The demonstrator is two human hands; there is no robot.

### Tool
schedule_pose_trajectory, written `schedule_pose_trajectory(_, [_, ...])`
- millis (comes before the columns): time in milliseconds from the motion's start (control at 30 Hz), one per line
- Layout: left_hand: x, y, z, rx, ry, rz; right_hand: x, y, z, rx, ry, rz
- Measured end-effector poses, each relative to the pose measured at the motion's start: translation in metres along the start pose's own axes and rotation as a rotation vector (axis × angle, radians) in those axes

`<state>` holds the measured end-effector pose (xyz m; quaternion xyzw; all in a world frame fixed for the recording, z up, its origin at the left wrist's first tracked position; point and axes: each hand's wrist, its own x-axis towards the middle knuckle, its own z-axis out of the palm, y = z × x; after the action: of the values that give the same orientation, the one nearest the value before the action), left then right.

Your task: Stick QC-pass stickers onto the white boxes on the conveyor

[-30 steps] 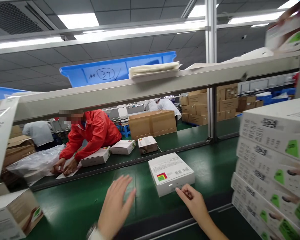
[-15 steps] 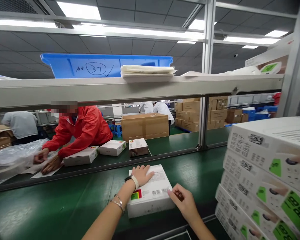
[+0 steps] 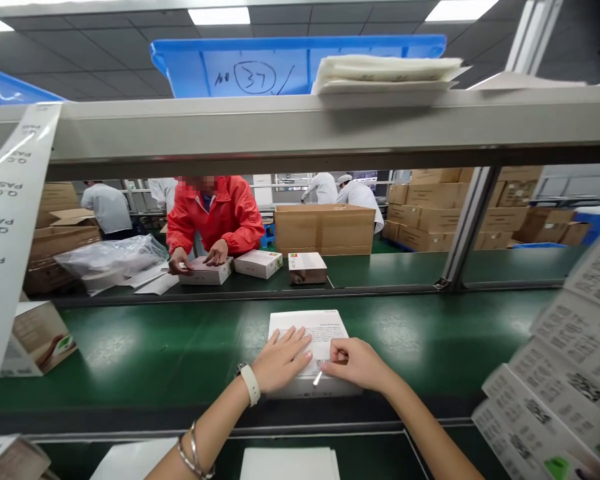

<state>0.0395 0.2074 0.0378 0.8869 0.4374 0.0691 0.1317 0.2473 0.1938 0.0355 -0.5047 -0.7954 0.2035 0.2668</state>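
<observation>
A white printed carton (image 3: 325, 327) lies flat on the green belt in front of me, its top covered with small text. My left hand (image 3: 283, 360) rests palm down on the carton's left part, fingers spread. Over its front right part, my right hand (image 3: 353, 361) is closed, thumb and index finger pinched together. A small white strip (image 3: 317, 379) sticks out at the thumb tip, against the carton's front edge. How it joins the carton I cannot tell.
Cartons are stacked (image 3: 555, 387) at the right. A strip of Q.C. PASS labels (image 3: 17, 200) hangs at the left from the shelf beam (image 3: 280, 130). White sheets (image 3: 290, 463) lie below the belt. Across from me, a person in a red jacket (image 3: 215, 217) handles another carton (image 3: 207, 272).
My right hand has moved from the carton's right corner onto its top, and a white strip now shows at the thumb. My view has shifted. The red-sleeved hands moved onto a carton.
</observation>
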Motion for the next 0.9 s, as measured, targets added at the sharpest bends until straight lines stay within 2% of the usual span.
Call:
schedule_pose_trajectory(100, [-0.013,-0.002,-0.001,0.007,0.027,-0.025,0.005,-0.007,0.006,-0.049,-0.019,0.001])
schedule_pose_trajectory(367, [-0.026,-0.014,-0.002,0.087,0.081,-0.058,0.015,-0.027,0.023,-0.178,-0.036,0.009])
schedule_pose_trajectory(600, [-0.039,-0.028,-0.008,0.108,0.094,-0.077,0.014,-0.023,0.016,-0.32,0.044,0.003])
schedule_pose_trajectory(700, [-0.045,-0.033,-0.013,0.102,0.081,-0.097,0.01,-0.023,0.022,-0.264,0.018,-0.079])
schedule_pose_trajectory(800, [-0.048,-0.037,-0.016,0.102,0.069,-0.119,0.011,-0.028,0.036,-0.256,-0.032,-0.201])
schedule_pose_trajectory(900, [-0.049,-0.04,-0.014,0.129,0.082,-0.175,0.017,-0.034,0.05,-0.28,-0.048,-0.238])
